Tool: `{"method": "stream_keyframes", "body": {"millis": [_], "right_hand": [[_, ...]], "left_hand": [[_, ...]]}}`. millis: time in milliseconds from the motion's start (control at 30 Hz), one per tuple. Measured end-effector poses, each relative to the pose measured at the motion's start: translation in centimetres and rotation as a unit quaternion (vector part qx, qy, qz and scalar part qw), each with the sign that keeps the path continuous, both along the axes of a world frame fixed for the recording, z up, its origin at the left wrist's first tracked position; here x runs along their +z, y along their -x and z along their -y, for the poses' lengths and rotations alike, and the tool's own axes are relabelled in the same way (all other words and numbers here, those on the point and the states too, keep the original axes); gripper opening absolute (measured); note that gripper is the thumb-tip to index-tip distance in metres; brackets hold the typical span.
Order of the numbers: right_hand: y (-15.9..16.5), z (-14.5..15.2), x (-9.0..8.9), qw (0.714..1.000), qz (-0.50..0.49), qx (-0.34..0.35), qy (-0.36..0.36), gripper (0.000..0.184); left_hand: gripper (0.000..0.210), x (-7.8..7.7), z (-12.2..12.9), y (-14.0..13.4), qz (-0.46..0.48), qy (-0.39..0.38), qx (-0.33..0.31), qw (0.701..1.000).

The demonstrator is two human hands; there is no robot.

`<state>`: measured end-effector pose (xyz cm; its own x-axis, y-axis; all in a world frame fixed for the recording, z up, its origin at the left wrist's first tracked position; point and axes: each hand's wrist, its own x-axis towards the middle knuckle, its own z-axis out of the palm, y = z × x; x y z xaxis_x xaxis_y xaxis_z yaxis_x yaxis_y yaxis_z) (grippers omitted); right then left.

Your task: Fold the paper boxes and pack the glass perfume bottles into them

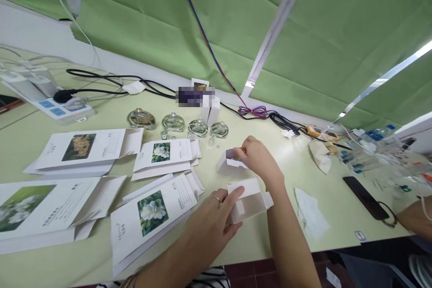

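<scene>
My left hand (216, 216), a ring on one finger, is closed round an open white carton (251, 209) with its flaps spread. Just beyond it, a second white box (224, 167) stands on the table with its top open. At its opening, the fingers of my right hand (254, 155) pinch a small gold-coloured thing, mostly hidden by the fingers. Further back stand several clear oval perfume bottles (173, 122) without caps. Small clear pieces, perhaps caps (164, 135), lie in front of them.
Flattened flower-printed cartons (153, 216) cover the left. A power strip (64, 110) and black cables (148, 83) run along the back. To the right lie a tissue (311, 213), a phone (365, 198) and plastic bottles (381, 132). Another person's arm (415, 213) rests at the right edge.
</scene>
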<state>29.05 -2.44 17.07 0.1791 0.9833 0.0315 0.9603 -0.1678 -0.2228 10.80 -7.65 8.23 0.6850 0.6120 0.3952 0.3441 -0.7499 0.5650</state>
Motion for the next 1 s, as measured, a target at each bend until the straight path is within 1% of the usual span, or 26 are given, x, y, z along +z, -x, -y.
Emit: {"method": "stream_keyframes", "body": {"millis": [100,167,200,233,300,333,367,400,433,533,600,700,733,867,933,1000], "right_hand": [[-0.2,0.5,-1.0,1.000,-0.010,-0.003,-0.006,0.032],[-0.4,0.6,-1.4,1.000,-0.017,-0.004,-0.011,0.032],[-0.5,0.6,-1.5,1.000,-0.021,-0.004,-0.012,0.033],[-0.6,0.6,-1.5,1.000,-0.026,-0.004,-0.014,0.033],[-0.6,0.7,-1.6,0.999,-0.035,-0.006,-0.016,0.031],[-0.5,0.7,-1.6,0.999,-0.038,-0.007,-0.017,0.030],[-0.5,0.7,-1.7,0.999,-0.039,-0.008,-0.019,0.029],[-0.4,0.8,-1.7,0.999,-0.041,-0.007,-0.021,0.028],[-0.4,0.9,-1.8,0.999,-0.042,-0.007,-0.024,0.027],[-0.7,1.3,-2.1,0.998,-0.046,-0.007,-0.039,0.025],[-1.7,1.8,-2.4,0.997,-0.054,-0.013,-0.054,0.027],[-4.1,2.6,-3.0,0.993,-0.071,-0.039,-0.085,0.030],[-5.1,2.9,-3.3,0.991,-0.078,-0.051,-0.096,0.030],[-8.3,3.6,-4.2,0.980,-0.092,-0.107,-0.137,0.031],[-9.2,3.6,-4.6,0.976,-0.093,-0.124,-0.154,0.032],[-9.6,3.5,-4.9,0.973,-0.096,-0.132,-0.166,0.033]], "left_hand": [[0.092,0.5,0.5,0.4,0.000,0.000,-0.003,1.000],[0.098,1.4,0.7,1.3,0.002,-0.002,-0.004,1.000],[0.096,2.1,0.7,1.8,0.004,-0.006,-0.007,1.000],[0.088,2.9,0.5,2.4,0.009,-0.014,-0.006,1.000],[0.059,4.8,-0.7,3.1,0.016,-0.048,0.010,0.999],[0.045,5.7,-1.6,3.1,0.008,-0.072,0.029,0.997],[0.037,6.5,-2.7,2.9,-0.020,-0.096,0.043,0.994],[0.034,7.0,-3.9,2.3,-0.063,-0.115,0.055,0.990],[0.033,7.4,-5.2,1.6,-0.131,-0.117,0.040,0.984],[0.031,7.5,-8.3,-0.8,-0.214,-0.091,-0.022,0.972],[0.027,7.2,-9.5,-1.8,-0.239,-0.064,-0.044,0.968],[0.010,6.7,-10.3,-2.1,-0.252,-0.020,-0.039,0.967],[0.009,6.6,-10.5,-2.1,-0.250,-0.002,-0.034,0.968],[0.024,5.8,-11.2,-2.8,-0.251,0.107,-0.014,0.962],[0.032,5.4,-11.5,-3.5,-0.259,0.167,-0.011,0.951],[0.037,5.4,-11.6,-3.9,-0.273,0.210,-0.013,0.939]]}}
